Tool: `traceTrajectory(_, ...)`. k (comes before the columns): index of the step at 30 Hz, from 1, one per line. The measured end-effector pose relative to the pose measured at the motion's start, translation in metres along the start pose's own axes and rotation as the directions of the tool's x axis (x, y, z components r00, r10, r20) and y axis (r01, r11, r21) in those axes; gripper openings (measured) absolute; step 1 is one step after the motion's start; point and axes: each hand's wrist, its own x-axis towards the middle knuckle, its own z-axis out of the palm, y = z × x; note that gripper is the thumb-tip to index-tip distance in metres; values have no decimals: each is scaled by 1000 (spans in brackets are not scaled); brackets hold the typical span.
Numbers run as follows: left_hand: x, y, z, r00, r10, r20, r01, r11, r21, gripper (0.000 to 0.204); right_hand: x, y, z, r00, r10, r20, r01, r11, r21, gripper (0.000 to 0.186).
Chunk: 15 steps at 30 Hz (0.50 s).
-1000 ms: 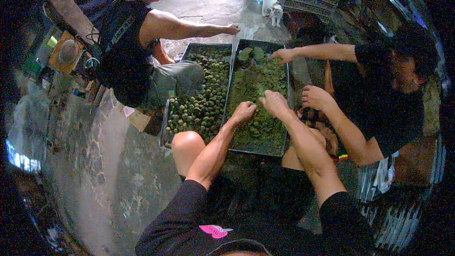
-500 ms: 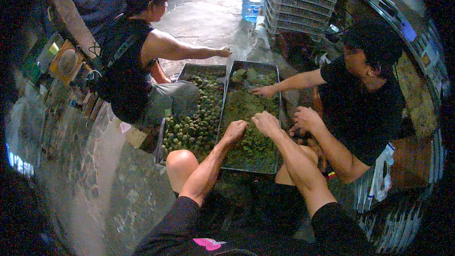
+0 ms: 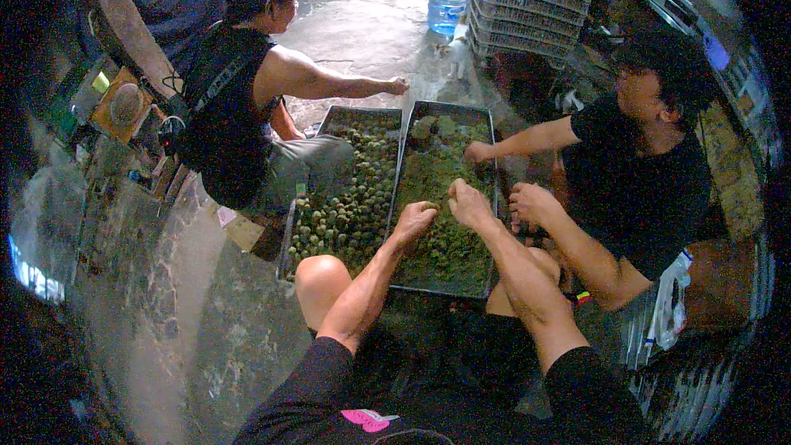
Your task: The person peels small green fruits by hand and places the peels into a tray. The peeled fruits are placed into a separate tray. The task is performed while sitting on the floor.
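At the centre of the frame the left hand (image 3: 414, 221) and right hand (image 3: 468, 201) rest on green leafy material (image 3: 445, 239) filling the right-hand metal tray (image 3: 489, 198). Both hands are curled, seemingly pinching bits of it, though the grip is blurred. Left of it, a second tray (image 3: 329, 124) holds small round green fruits (image 3: 350, 206).

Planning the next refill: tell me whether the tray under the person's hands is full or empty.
Full. The right tray is covered edge to edge in green material, with the left hand and right hand resting on it.
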Motion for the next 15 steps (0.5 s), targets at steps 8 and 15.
traceTrajectory(8, 3, -5, 4, 984, 99, -147, -77, 986, 150, 33, 4, 23, 30, 988, -137, -72, 131, 988, -83, 14)
traceTrajectory(15, 2, 6, 6, 971, 2, -240, 30, 991, 132, 27, 7, -7, -4, 994, 88, -71, -92, 994, -52, 24)
